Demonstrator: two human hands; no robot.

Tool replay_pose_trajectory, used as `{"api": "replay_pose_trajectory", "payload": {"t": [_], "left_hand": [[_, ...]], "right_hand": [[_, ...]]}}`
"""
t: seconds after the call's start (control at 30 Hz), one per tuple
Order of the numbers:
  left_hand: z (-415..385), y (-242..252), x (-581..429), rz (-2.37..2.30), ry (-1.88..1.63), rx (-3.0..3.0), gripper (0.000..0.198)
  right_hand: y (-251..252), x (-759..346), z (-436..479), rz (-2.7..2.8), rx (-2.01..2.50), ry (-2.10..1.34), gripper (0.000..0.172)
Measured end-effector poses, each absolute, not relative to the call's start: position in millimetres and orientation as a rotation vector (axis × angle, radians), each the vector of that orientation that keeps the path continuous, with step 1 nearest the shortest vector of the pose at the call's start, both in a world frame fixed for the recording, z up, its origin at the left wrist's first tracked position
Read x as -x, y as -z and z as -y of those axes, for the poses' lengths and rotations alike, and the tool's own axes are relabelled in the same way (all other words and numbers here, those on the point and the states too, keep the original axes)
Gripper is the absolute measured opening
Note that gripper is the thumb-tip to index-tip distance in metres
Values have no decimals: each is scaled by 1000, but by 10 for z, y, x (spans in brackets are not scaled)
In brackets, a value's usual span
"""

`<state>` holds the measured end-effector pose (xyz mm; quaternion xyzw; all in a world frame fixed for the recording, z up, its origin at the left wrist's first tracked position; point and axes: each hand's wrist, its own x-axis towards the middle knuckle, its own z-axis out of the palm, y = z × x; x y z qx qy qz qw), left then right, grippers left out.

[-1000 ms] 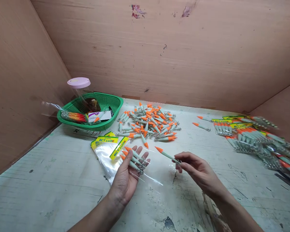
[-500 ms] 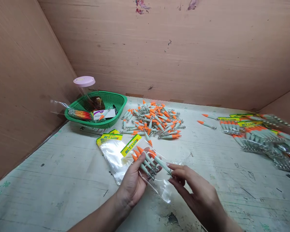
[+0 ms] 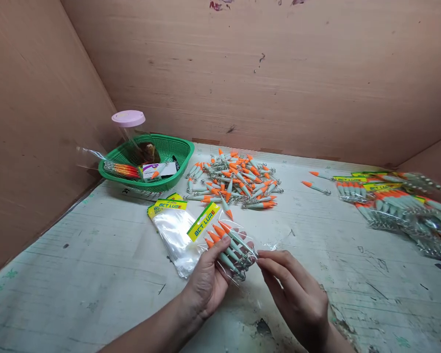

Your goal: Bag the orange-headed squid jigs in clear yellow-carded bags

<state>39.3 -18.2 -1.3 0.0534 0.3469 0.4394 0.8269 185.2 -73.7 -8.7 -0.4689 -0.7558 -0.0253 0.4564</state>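
Observation:
My left hand [image 3: 209,277] grips a clear plastic bag with a yellow and green printed header [image 3: 203,222]. Inside the bag several squid jigs [image 3: 224,245] lie side by side, pale green with orange noses and metal hook crowns. My right hand [image 3: 292,284] pinches the hook end of one more squid jig [image 3: 238,239], which lies at the right of the row over my left fingers. A stack of flat plastic bags [image 3: 172,235] with the same header lies just behind my left hand. Beyond them is a heap of loose squid jigs [image 3: 238,179].
At the back left stands a green basket [image 3: 185,159] holding a pink-lidded clear jar [image 3: 128,118], a card and packed red-orange jigs. Filled bags [image 3: 397,206] pile up at the right, near two loose jigs [image 3: 316,187]. Board walls enclose the back and sides.
The jig in my right fingers has moved left, in beside the others at the bag. My right hand has followed it, its fingertips closed on the hook end.

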Motion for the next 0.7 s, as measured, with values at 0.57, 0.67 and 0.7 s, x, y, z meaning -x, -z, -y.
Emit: {"api": "replay_pose_trajectory", "payload": {"t": [0.57, 0.67, 0.7], "left_hand": [[102, 53, -379, -841, -914, -62, 36], [89, 53, -380, -831, -923, -63, 35], [82, 48, -376, -832, -927, -62, 34]], "right_hand": [[295, -2687, -359, 2045, 1645, 235, 17], [397, -2657, -481, 2078, 1703, 308, 18], [404, -2633, -461, 2092, 1711, 319, 18]]}}
